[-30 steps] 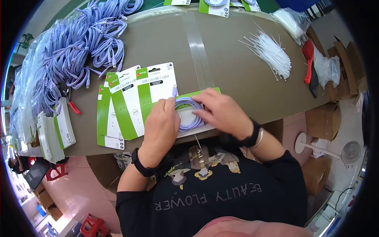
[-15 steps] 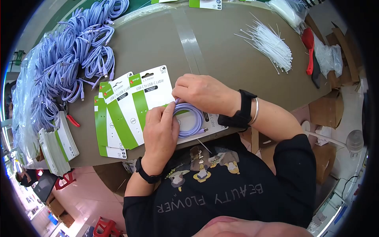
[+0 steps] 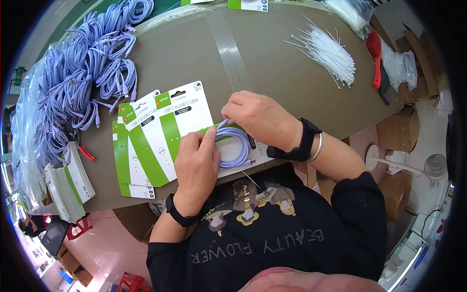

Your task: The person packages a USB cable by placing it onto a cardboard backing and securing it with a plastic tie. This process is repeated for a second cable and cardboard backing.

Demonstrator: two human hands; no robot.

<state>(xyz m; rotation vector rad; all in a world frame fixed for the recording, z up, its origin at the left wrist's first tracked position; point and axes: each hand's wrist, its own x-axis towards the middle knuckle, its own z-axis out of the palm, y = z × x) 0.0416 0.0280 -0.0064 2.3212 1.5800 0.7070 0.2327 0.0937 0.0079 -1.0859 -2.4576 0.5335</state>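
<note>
Your left hand (image 3: 196, 158) is curling over the left edge of the purple cable coil (image 3: 245, 148), its grip hidden — cannot tell | coil is lying on a printed card (image 3: 260, 152) | your right hand (image 3: 228, 115) is pinching a cable strand (image 3: 224, 123), fingers closed | change: it is drawing slightly away from your left — baring more strand to work | beyond, white ties (image 3: 328, 54) are lying heaped

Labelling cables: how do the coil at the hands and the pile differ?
The coil is a single ring; the pile, many bundles. The coil lies over a card; the pile is heaped. The left hand and right hand touch the coil; neither touches the pile. Both are lilac.
</note>
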